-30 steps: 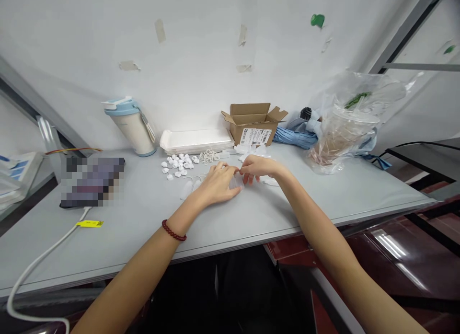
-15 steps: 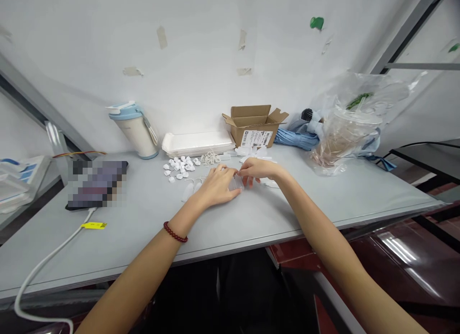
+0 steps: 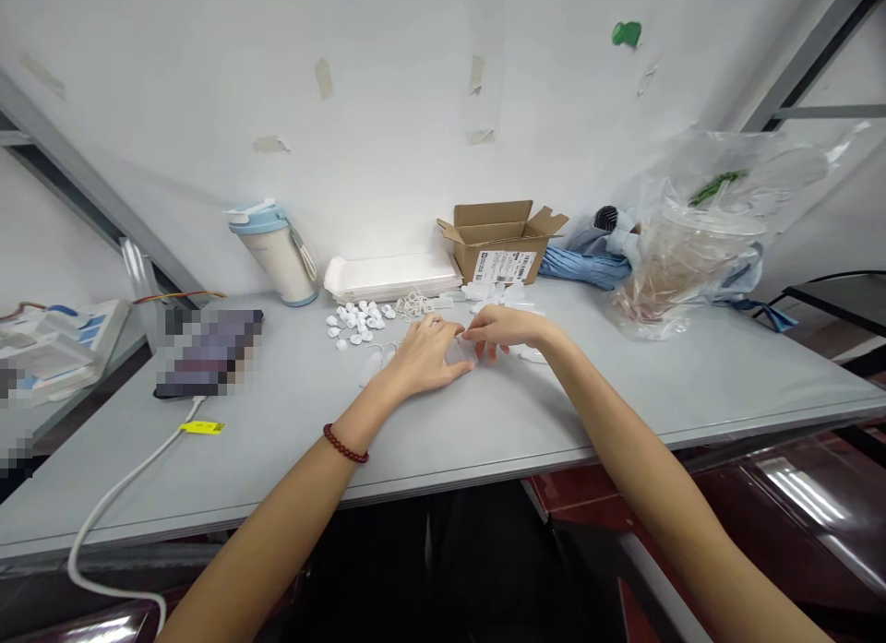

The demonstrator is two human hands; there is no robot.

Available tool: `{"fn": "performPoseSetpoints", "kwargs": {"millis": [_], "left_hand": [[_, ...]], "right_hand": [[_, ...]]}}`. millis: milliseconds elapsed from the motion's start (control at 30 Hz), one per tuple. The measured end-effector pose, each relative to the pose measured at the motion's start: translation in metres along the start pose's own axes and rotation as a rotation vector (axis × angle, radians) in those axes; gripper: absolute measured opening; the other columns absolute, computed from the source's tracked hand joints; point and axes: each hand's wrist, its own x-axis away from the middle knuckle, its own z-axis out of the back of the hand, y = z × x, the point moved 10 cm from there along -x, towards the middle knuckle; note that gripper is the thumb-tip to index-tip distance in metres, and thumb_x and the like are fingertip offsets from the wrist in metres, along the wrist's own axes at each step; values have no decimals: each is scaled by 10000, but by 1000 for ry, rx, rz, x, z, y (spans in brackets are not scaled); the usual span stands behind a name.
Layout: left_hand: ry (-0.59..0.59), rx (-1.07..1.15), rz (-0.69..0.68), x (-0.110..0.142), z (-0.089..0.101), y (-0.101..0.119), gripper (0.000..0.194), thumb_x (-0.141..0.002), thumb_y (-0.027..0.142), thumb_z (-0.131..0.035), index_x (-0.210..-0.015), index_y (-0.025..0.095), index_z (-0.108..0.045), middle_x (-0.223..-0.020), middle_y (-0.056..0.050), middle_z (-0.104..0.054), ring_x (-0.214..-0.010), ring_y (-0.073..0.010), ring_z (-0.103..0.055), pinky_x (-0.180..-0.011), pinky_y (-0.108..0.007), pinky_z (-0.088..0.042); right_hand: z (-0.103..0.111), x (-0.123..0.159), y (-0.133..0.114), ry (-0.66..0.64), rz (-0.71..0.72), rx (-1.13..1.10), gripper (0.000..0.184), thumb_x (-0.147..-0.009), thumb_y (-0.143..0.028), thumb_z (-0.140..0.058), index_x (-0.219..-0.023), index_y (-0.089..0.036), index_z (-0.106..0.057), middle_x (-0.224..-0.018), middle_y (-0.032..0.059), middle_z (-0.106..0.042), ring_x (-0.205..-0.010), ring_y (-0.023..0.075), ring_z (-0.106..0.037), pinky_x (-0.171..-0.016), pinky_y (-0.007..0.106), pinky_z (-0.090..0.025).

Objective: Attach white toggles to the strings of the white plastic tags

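In the head view a small clear plastic piece (image 3: 461, 351) lies low over the table between my hands. My left hand (image 3: 430, 355) is curled around it, thumb along the near side and fingers along the far side. At its far right edge the thumb and forefinger of my right hand (image 3: 504, 327) are pinched together; what they grip is too small to make out. Left of my hands lie more clear plastic pieces (image 3: 372, 368) with thin white loops. Beyond are a heap of small white parts (image 3: 356, 322) and a bundle of white cord (image 3: 413, 304).
Along the wall stand a tumbler (image 3: 278, 260), stacked white trays (image 3: 394, 276) and an open cardboard box (image 3: 495, 246). To the right are blue cloth (image 3: 585, 267) and a bagged drink cup (image 3: 699, 256). A phone (image 3: 211, 352) with a white cable (image 3: 121, 491) lies left.
The view has shifted slightly, so everything appears a little further right. Both hands keep nearly the same pose around the clear plastic piece.
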Motion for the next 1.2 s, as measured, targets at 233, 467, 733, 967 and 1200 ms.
{"fn": "performPoseSetpoints", "kwargs": {"millis": [233, 467, 733, 967, 1200], "left_hand": [[61, -4, -17, 1, 10, 0, 456, -782, 451, -577, -1125, 150, -568, -1092, -114, -611, -1130, -299, -453, -937, -445, -382], [146, -26, 331, 49, 67, -65, 370, -818, 426, -485, -1068, 172, -586, -966, -74, -636, -858, -230, -591, -776, -357, -445], [-73, 226, 784, 110, 34, -122, 502, -732, 637, -476, -889, 179, -609, -589, 9, -605, -450, -170, -550, -502, -283, -394], [-105, 160, 628, 103, 29, -106, 859, -604, 703, -595, -1244, 148, -453, -711, -6, -624, -662, -233, -621, -579, -288, -420], [-120, -53, 584, 100, 27, -97, 843, -670, 715, -529, -1295, 160, -419, -868, -97, -658, -833, -316, -625, -613, -322, -417]], "right_hand": [[-1, -2, 1, -6, -6, 14, 276, -838, -355, -531, -772, -107, -633, -792, 104, -709, -561, 123, -623, -488, 213, -434], [-3, -3, 4, -8, -20, 10, 288, -795, -376, -595, -854, -98, -643, -757, 100, -699, -555, 127, -615, -517, 231, -481], [-5, 1, 3, 30, -119, 33, 460, -799, -366, -610, -1168, -111, -511, -778, 80, -696, -584, 150, -633, -517, 233, -464], [-8, 4, 4, -1, -106, 73, 694, -753, -471, -641, -1309, -155, -371, -858, 64, -674, -658, 153, -632, -563, 229, -458], [-12, 4, -2, -12, -50, 257, 887, -666, -505, -705, -1379, -173, -293, -913, 57, -646, -702, 154, -622, -600, 227, -424]]}}
